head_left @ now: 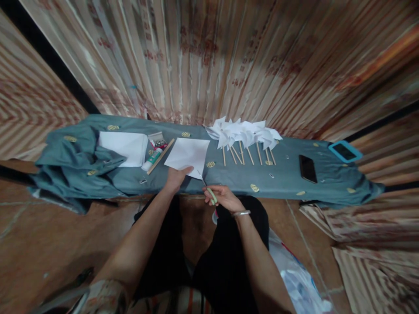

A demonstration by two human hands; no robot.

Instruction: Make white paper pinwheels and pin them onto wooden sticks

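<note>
A square sheet of white paper [187,152] lies at the table's middle, one corner toward me. My left hand [178,178] grips its near edge, the thumb on top. In my right hand [223,197] is a pair of scissors [211,195] with light green handles. Their blades point up and left at the sheet's near right corner; whether they touch the paper I cannot tell. Left of the sheet are a wooden stick [161,156], a glue stick [152,159] and a small box of pins [158,143].
A stack of white paper [126,146] lies at the left. Several white paper pinwheels [244,132] on sticks lie at the back right. Farther right are a black phone [307,168] and a blue-framed device [345,151]. A plastic bag [296,279] sits on the floor.
</note>
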